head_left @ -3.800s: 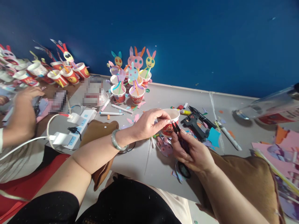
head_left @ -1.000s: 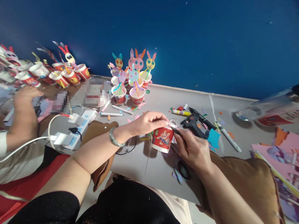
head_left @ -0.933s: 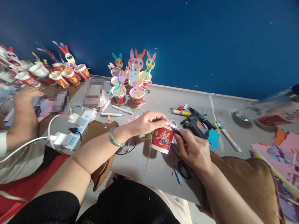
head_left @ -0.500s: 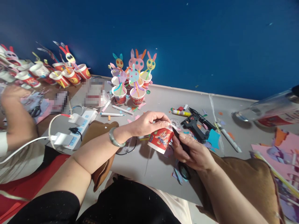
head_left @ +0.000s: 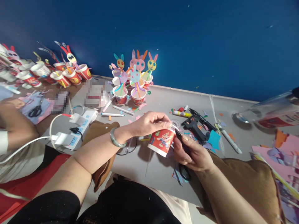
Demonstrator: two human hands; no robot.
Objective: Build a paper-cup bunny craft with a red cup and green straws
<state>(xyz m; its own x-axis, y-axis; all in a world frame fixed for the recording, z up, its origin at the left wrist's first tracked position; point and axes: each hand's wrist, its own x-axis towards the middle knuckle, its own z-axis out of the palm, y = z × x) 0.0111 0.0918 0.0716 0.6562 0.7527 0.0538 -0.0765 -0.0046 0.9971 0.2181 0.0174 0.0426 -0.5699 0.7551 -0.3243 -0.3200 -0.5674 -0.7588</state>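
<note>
My left hand [head_left: 153, 123] grips a red paper cup [head_left: 161, 141] by its rim, thumb on top and fingers curled over the far side. The cup has a cartoon print and is tilted, with its white base toward me. In my right hand [head_left: 196, 155] is a pair of black-handled scissors [head_left: 178, 134]. Their blades meet the cup's white rim, close to my left thumb; whether they are cutting into it I cannot tell. One handle loop hangs below my right fingers. The inside of the cup is hidden.
Behind stand cups with paper rabbits [head_left: 121, 97]. A black glue gun [head_left: 197, 127], a yellow marker [head_left: 182, 114] and paper scraps lie to the right, near a large bottle [head_left: 268, 113]. On the left are a power strip [head_left: 81, 127] and another person's arm [head_left: 17, 124].
The cup has turned slightly in my left hand, showing more of its cartoon figure. My right hand and the scissors have shifted a little. The other person's arm at left has moved.
</note>
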